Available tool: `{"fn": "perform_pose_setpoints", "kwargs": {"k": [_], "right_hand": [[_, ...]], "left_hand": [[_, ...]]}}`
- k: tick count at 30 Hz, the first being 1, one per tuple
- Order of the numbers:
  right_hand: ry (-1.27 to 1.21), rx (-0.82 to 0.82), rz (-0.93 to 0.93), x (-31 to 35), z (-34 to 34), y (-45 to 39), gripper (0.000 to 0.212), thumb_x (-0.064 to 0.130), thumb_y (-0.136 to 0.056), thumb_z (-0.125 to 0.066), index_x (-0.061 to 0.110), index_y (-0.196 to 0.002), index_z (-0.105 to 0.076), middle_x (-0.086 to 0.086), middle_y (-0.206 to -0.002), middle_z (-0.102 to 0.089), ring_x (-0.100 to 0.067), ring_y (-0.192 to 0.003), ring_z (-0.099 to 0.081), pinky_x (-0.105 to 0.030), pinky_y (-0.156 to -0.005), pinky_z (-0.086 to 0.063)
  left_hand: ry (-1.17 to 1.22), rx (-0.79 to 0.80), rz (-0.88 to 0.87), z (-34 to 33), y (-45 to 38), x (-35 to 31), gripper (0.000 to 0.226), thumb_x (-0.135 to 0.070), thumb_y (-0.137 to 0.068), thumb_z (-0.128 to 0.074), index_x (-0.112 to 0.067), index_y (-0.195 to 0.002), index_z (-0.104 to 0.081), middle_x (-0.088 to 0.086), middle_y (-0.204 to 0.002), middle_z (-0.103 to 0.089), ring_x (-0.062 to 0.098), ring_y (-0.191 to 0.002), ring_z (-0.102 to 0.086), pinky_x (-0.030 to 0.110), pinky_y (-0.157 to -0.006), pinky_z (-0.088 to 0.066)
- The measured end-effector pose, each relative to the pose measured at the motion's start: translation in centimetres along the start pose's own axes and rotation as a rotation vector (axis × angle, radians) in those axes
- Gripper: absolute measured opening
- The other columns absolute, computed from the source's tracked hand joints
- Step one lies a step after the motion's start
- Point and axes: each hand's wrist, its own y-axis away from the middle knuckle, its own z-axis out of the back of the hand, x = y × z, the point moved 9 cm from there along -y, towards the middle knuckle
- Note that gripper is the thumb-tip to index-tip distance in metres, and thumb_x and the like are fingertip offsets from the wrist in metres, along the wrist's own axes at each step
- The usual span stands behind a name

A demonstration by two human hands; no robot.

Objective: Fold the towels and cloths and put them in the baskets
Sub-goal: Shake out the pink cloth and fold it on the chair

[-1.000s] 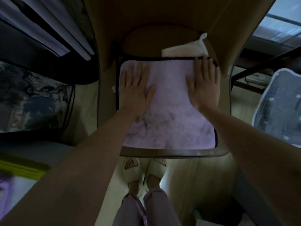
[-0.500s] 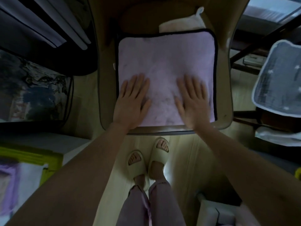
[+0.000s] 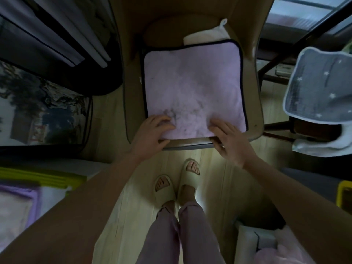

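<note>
Where the lilac towel overlaps it, white cloth half hidden

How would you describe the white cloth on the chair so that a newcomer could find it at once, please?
Start at the tan chair in the middle of the view. A pink towel with dark edging covers its seat. The white cloth peeks out from behind that towel's far edge, plain white with a small loop at its corner.

Tan chair seat with dark piped edge carries pink towel, spread flat, dark-trimmed, covering most of seat. White folded cloth lies at seat's back, partly under towel's far edge. Chair stands on pale wood floor.
</note>
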Motion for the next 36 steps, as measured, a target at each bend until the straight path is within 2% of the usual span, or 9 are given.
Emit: {"fn": "perform_pose_setpoints", "kwargs": {"k": [4, 11, 16, 20, 22, 25, 29, 34, 36], "right_hand": [[0.039, -0.016, 0.032, -0.4, 0.2, -0.7, 0.034, 0.007, -0.081, -0.063, 0.005, -0.115, -0.059, -0.015, -0.125, -0.055, -0.03, -0.109, -0.054, -0.038, -0.083, -0.05], [-0.048, -0.094, -0.155, -2.3, 1.3, -1.8, 0.016, 0.008, -0.082, -0.058, 0.007, -0.097, -0.065, -0.009, -0.1, -0.065, -0.029, -0.085, -0.06, -0.033, -0.073, -0.041], [-0.256, -0.065, -0.335, -3.4, 2.6, -2.1, 0.014, 0.008, -0.089, -0.057, 0.01, -0.099, -0.067, -0.004, -0.092, -0.067, -0.022, -0.079, -0.061, -0.034, -0.068, -0.048], [-0.393, -0.01, -0.439, -4.3, 4.1, -2.8, 0.006, 0.015, -0.091, -0.06, 0.013, -0.094, -0.065, 0.004, -0.082, -0.064, -0.014, -0.074, -0.059, -0.027, -0.064, -0.044], [-0.429, 0.065, -0.441, -4.1, 4.9, -3.0, 0.003, 0.016, -0.09, -0.063, 0.016, -0.089, -0.065, 0.007, -0.077, -0.061, -0.011, -0.071, -0.057, -0.023, -0.062, -0.041], [-0.458, 0.162, -0.429, -3.5, 6.1, -3.3, 0.007, 0.012, -0.087, -0.064, 0.016, -0.081, -0.064, 0.011, -0.069, -0.057, -0.006, -0.065, -0.054, -0.025, -0.063, -0.042], [-0.459, 0.11, -0.373, -3.5, 8.9, -5.9, 0.014, 0.003, -0.083, -0.062, 0.015, -0.077, -0.056, 0.009, -0.07, -0.055, -0.009, -0.064, -0.052, -0.027, -0.061, -0.037], [-0.29, -0.04, -0.299, -4.1, 11.2, -11.0, 0.006, 0.003, -0.087, -0.054, 0.009, -0.09, -0.055, -0.007, -0.077, -0.061, -0.027, -0.068, -0.055, -0.035, -0.059, -0.043], [-0.226, -0.054, -0.308, -4.7, 11.2, -12.8, 0.008, 0.009, -0.091, -0.052, 0.008, -0.098, -0.057, -0.011, -0.081, -0.063, -0.03, -0.069, -0.056, -0.038, -0.059, -0.046]], "left_hand": [[0.033, -0.021, 0.0, 0.2, -0.4, 0.3, 0.036, -0.022, -0.074, -0.069, -0.017, -0.11, -0.068, 0.005, -0.122, -0.058, 0.021, -0.112, -0.047, 0.025, -0.097, -0.031], [0.144, -0.057, 0.109, 0.8, -0.4, 0.7, 0.039, -0.035, -0.088, -0.05, -0.011, -0.11, -0.07, 0.003, -0.115, -0.068, 0.021, -0.105, -0.061, 0.035, -0.098, -0.043], [0.212, -0.026, 0.209, 2.3, -0.9, 1.0, 0.029, -0.027, -0.092, -0.053, -0.013, -0.112, -0.069, 0.007, -0.1, -0.07, 0.021, -0.088, -0.063, 0.032, -0.076, -0.049], [0.315, 0.081, 0.296, 3.4, -1.5, 1.1, 0.024, -0.02, -0.095, -0.056, -0.008, -0.113, -0.068, -0.003, -0.099, -0.064, 0.012, -0.088, -0.058, 0.015, -0.067, -0.039], [0.337, 0.188, 0.338, 3.4, -1.1, 1.4, 0.021, -0.02, -0.095, -0.057, -0.011, -0.108, -0.069, -0.002, -0.092, -0.064, 0.007, -0.077, -0.056, 0.009, -0.06, -0.034], [0.362, 0.253, 0.355, 4.3, -0.4, 1.1, 0.01, -0.023, -0.092, -0.062, -0.02, -0.086, -0.068, -0.006, -0.071, -0.06, -0.002, -0.061, -0.052, 0.021, -0.059, -0.036], [0.429, 0.146, 0.375, 7.3, -1.9, 0.8, 0.012, -0.021, -0.093, -0.06, -0.024, -0.083, -0.065, -0.013, -0.072, -0.059, 0.002, -0.067, -0.054, 0.024, -0.063, -0.039], [0.428, -0.123, 0.473, 10.9, -6.2, 2.3, 0.012, -0.014, -0.093, -0.058, -0.011, -0.098, -0.069, -0.001, -0.094, -0.066, 0.006, -0.078, -0.059, 0.008, -0.065, -0.043], [0.357, -0.149, 0.527, 11.4, -7.7, 3.2, 0.017, -0.015, -0.095, -0.056, -0.005, -0.104, -0.067, 0.003, -0.098, -0.064, 0.014, -0.085, -0.059, 0.008, -0.065, -0.042]]}}
